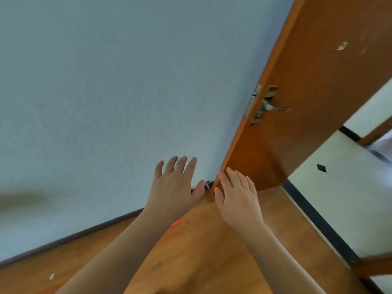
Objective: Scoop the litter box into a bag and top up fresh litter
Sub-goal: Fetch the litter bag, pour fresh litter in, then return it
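No litter box, scoop, bag or litter shows in the head view. My left hand is held out in front of a pale blue wall, fingers spread, holding nothing. My right hand is open beside it, fingers straight, next to the leading edge of an orange-brown wooden door. Whether its fingertips touch that edge I cannot tell. Both forearms reach up from the bottom of the frame.
The door stands ajar, with a metal lever handle and latch plate. A small metal door stop sits at the wall's base. Wooden floor is underfoot; past a dark threshold strip lies pale tiled floor.
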`<state>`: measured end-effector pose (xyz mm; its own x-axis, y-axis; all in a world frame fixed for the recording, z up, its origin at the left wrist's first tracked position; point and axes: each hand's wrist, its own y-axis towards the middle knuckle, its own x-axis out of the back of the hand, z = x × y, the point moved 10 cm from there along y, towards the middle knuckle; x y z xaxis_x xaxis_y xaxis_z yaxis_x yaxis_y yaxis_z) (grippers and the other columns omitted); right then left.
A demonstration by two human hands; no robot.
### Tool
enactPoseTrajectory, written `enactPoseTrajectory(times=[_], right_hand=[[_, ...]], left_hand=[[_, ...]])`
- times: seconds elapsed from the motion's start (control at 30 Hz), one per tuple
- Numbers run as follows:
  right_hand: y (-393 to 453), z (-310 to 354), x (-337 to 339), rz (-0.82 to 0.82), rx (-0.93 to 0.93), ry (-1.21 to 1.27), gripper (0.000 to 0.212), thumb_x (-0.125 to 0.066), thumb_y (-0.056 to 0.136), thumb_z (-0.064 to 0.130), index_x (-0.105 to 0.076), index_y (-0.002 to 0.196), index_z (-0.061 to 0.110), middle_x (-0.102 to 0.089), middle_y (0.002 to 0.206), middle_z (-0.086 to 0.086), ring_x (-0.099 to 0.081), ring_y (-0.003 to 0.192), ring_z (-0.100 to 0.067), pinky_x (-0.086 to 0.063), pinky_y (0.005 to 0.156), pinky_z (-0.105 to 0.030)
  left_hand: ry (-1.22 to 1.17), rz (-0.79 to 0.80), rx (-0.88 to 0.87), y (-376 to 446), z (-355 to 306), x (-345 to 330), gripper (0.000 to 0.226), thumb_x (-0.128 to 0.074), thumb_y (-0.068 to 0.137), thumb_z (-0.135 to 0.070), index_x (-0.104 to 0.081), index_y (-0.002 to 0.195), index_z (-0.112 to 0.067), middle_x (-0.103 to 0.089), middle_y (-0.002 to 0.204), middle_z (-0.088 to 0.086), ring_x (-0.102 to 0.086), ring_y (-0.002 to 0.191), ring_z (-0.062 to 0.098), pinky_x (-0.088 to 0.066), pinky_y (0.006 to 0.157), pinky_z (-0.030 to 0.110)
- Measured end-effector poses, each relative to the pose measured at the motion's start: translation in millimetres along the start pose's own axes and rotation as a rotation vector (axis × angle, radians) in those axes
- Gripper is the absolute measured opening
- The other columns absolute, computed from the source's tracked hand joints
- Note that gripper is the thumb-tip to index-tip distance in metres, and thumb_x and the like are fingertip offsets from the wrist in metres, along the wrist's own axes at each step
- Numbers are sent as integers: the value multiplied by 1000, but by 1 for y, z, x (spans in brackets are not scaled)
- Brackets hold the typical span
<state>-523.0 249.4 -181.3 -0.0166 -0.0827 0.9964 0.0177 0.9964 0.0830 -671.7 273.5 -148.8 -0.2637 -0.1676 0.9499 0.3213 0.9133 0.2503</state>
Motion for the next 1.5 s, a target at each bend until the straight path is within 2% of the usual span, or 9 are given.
enactPoseTrajectory(times=[0.1, 0.27, 0.57, 0.77, 0.93, 1.13, 1.23, 1.33, 1.5], right_hand=[[-26, -49, 14, 22, -107, 2, 56, -21, 98, 53, -26, 150, 30, -27, 157, 0, -22, 145, -22, -5, 116, -38], [-92, -128, 17, 63, -293, 93, 56, -17, 98, 54, -20, 150, 33, -23, 158, 6, -17, 146, -17, -8, 121, -39], [-254, -275, 44, 35, -586, 47, 51, -26, 100, 49, -26, 148, 32, -25, 157, 5, -19, 146, -20, -10, 121, -42], [-366, -351, 52, 7, -794, 50, 50, -25, 99, 46, -30, 147, 31, -27, 156, 4, -19, 146, -21, -12, 120, -43], [-444, -400, 58, -31, -1012, 39, 49, -25, 100, 46, -27, 147, 32, -27, 156, 5, -20, 145, -19, -11, 121, -42], [-507, -437, 59, -64, -1200, -24, 60, -10, 96, 46, -42, 142, 25, -47, 145, -2, -40, 136, -22, -29, 115, -45], [-529, -458, 59, -52, -1285, -66, 55, -18, 98, 44, -45, 140, 23, -49, 143, -3, -42, 135, -24, -28, 115, -44], [-542, -477, 63, -44, -1357, -111, 48, -31, 100, 44, -46, 140, 24, -48, 144, -5, -41, 136, -26, -25, 114, -44], [-560, -509, 66, -10, -1490, -96, 50, -26, 101, 47, -36, 145, 27, -37, 151, -1, -29, 142, -23, -15, 117, -42]], left_hand=[[4, 79, -160, 4, -49, -9, 68, -18, 92, -59, -38, 147, -23, -48, 147, 4, -39, 139, 27, -29, 113, 57], [6, 237, -470, -8, -153, -46, 70, -9, 90, -64, -32, 148, -34, -38, 154, -5, -28, 145, 22, -23, 115, 57], [28, 190, -704, -63, -357, -54, 61, -22, 93, -63, -54, 135, -32, -56, 140, -3, -50, 132, 25, -24, 110, 51], [17, 178, -899, -113, -480, -56, 58, -31, 93, -60, -44, 143, -33, -46, 149, -4, -39, 140, 22, -18, 115, 49], [-19, 227, -1127, -154, -562, -63, 62, -14, 95, -59, -30, 149, -32, -33, 156, -5, -26, 146, 20, -16, 120, 50], [-136, 223, -1345, -193, -656, -59, 62, -20, 94, -54, -52, 138, -25, -57, 138, 3, -48, 133, 24, -32, 114, 47], [-194, 204, -1449, -204, -696, -63, 58, -26, 94, -53, -56, 134, -23, -61, 133, 3, -52, 129, 25, -32, 112, 46], [-203, 236, -1568, -213, -731, -71, 59, -23, 96, -56, -42, 144, -28, -47, 147, -2, -38, 140, 22, -21, 119, 45], [-203, 247, -1719, -218, -777, -86, 68, -13, 93, -59, -30, 150, -27, -33, 156, 0, -26, 146, 22, -21, 119, 46]])
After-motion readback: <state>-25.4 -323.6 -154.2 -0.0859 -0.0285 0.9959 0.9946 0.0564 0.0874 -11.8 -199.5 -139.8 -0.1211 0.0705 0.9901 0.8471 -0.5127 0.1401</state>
